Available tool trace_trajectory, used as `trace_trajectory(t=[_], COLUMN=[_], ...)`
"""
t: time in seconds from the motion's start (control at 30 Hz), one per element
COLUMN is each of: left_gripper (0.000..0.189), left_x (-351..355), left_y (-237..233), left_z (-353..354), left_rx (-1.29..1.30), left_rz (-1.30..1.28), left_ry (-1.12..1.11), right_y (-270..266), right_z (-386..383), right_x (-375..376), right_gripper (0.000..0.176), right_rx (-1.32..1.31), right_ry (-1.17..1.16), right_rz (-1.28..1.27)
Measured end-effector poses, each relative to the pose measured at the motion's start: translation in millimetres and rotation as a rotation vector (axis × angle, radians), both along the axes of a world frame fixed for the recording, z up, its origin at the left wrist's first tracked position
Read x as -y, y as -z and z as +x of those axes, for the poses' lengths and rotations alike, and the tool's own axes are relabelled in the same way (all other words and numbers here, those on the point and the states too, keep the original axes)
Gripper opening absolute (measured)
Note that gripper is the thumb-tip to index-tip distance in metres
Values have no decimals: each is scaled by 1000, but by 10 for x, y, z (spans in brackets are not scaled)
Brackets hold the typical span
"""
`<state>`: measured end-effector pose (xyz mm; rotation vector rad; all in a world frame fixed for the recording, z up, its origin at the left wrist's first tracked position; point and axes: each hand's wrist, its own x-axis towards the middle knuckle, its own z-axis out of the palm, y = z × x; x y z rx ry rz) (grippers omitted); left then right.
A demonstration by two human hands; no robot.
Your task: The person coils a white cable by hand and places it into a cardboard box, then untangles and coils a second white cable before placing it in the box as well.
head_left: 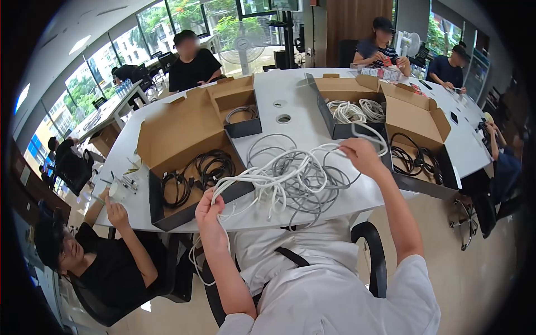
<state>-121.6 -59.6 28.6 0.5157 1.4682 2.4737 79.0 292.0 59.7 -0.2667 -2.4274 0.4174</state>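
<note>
A tangle of white cables [273,180] and grey cables [318,204] lies at the table's near edge between my hands. My left hand [209,205] is closed around a bundle of the white cables at the left of the heap, and loose ends hang down past my forearm. On the right, my right hand [360,156] pinches a white cable that loops up and over to its right. Which strand runs from one hand to the other cannot be made out in the tangle.
Open cardboard boxes surround the heap: black cables [212,167] at left, a grey cable [240,114] behind, white coils [357,110] at back right, black cables [416,156] at right. A cup [118,191] with pens stands near a seated person's hand [116,212]. Others sit around the table [298,89].
</note>
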Motion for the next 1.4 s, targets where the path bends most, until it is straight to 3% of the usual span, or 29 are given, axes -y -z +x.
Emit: trace_trajectory(t=[0.1,0.37,0.5,0.63,0.73,0.93,1.03,1.13,1.17,1.27,1.37,1.4], left_gripper=[7,7,19,19,14,18,19,20,18,18,15,14], left_x=[-9,-93,-162,-226,-191,-105,-169,-288,-325,-401,-469,-472], left_y=[-29,-142,-135,-147,-173,-198,-213,-251,-292,-315,-333,-338], left_z=[25,137,154,133,95,-7,47,107,146,172,250,261], left_rx=[8,125,252,316,311,177,37,24,13,5,83,116], left_rz=[33,160,322,393,423,425,349,344,326,340,341,335], left_ry=[124,350,455,431,407,362,333,404,401,495,533,526], right_y=[21,-24,-208,-373,-496,-729,-821,-782,-659,-494,-572,-519], right_z=[-17,-88,-72,30,103,256,304,239,171,-110,-399,-507], right_x=[158,498,838,1023,1055,652,623,721,716,812,1062,1076], right_gripper=[13,25,28,36,33,18,15,18,23,30,39,39], right_rx=[102,54,134,274,230,44,41,156,134,536,599,542], right_ry=[-42,-123,-154,-213,-150,188,266,44,-13,7,-110,-151], right_rz=[-85,-281,-268,-119,171,527,424,-24,-94,-152,-568,-502])
